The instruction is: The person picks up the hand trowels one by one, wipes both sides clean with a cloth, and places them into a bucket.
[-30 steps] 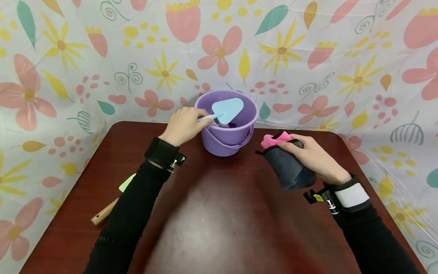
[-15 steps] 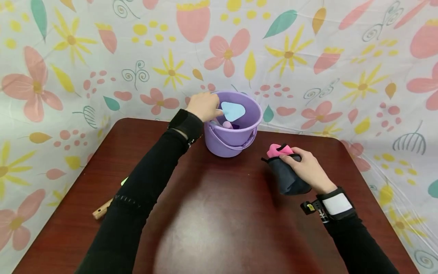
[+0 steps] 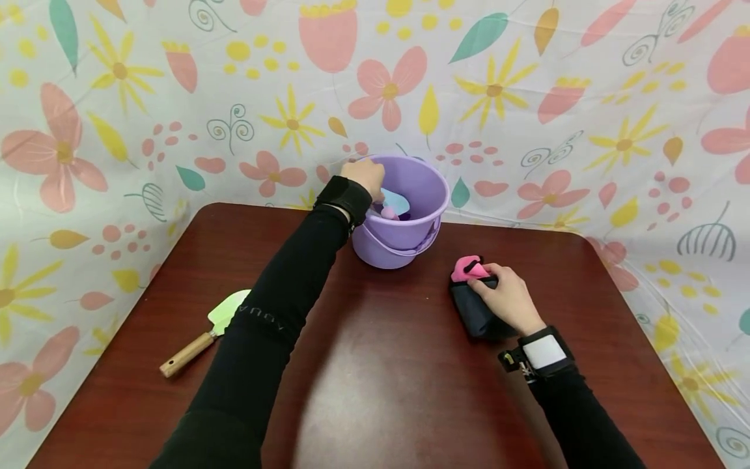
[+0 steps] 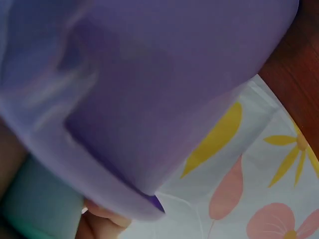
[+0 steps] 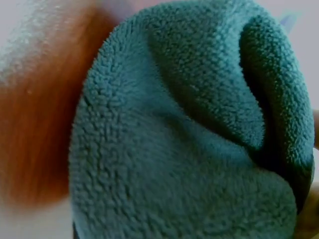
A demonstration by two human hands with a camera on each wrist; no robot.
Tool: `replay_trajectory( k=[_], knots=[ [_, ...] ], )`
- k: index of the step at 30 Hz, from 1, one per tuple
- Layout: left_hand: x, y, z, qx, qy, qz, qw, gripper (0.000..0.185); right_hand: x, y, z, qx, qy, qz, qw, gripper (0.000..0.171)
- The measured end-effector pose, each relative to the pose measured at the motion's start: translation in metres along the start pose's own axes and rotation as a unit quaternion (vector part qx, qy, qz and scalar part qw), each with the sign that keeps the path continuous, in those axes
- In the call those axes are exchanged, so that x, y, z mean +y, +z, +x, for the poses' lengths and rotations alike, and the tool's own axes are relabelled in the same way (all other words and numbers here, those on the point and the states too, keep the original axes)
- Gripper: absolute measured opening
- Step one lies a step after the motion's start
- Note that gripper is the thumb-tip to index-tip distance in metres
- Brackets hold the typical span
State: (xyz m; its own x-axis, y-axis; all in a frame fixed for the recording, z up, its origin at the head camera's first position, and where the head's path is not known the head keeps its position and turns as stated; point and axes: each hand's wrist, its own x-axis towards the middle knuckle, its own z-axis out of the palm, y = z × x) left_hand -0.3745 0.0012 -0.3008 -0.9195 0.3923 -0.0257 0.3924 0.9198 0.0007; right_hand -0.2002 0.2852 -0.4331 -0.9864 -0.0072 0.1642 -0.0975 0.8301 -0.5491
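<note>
Left hand (image 3: 364,176) over bucket (image 3: 422,225) rim, grip curled on blue spatula (image 3: 394,199) inside, right hand (image 3: 505,298) grip holding dark cloth (image 3: 471,314) with pink piece (image 3: 467,268) on desk (image 3: 375,365)

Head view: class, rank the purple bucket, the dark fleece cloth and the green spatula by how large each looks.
1. Purple bucket.
2. Green spatula and dark fleece cloth: too close to rank, since the right hand covers part of the cloth.

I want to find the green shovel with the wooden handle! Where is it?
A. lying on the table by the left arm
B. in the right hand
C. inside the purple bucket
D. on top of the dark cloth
A: the green shovel lies flat on the table, left of the left sleeve.
</note>
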Motion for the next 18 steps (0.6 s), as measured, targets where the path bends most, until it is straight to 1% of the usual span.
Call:
replay_trajectory(
  k=[3,5,10,13,15,18],
  knots=[
    [0.004,0.002,0.004,-0.021,0.003,0.008,0.9997,0.025,0.003,0.006,0.001,-0.01,0.004,-0.008,1.0,0.043],
    [0.006,0.003,0.006,-0.033,0.004,0.006,0.9994,0.028,0.005,0.009,0.001,-0.018,0.008,-0.009,1.0,0.043],
    [0.011,0.008,0.009,-0.043,0.003,-0.018,0.9989,0.032,0.008,0.014,0.0,-0.027,0.013,-0.008,1.0,0.044],
    [0.013,0.01,0.008,-0.053,0.003,-0.047,0.9974,0.032,0.011,0.016,-0.001,-0.024,0.015,-0.008,1.0,0.043],
    [0.014,0.009,0.006,-0.062,0.009,-0.076,0.9951,0.03,0.013,0.019,-0.001,-0.024,0.019,-0.009,0.999,0.042],
    [0.014,0.006,0.0,-0.063,0.03,-0.118,0.9905,0.019,0.014,0.023,-0.001,-0.031,0.03,-0.009,0.999,0.045]
  ],
)
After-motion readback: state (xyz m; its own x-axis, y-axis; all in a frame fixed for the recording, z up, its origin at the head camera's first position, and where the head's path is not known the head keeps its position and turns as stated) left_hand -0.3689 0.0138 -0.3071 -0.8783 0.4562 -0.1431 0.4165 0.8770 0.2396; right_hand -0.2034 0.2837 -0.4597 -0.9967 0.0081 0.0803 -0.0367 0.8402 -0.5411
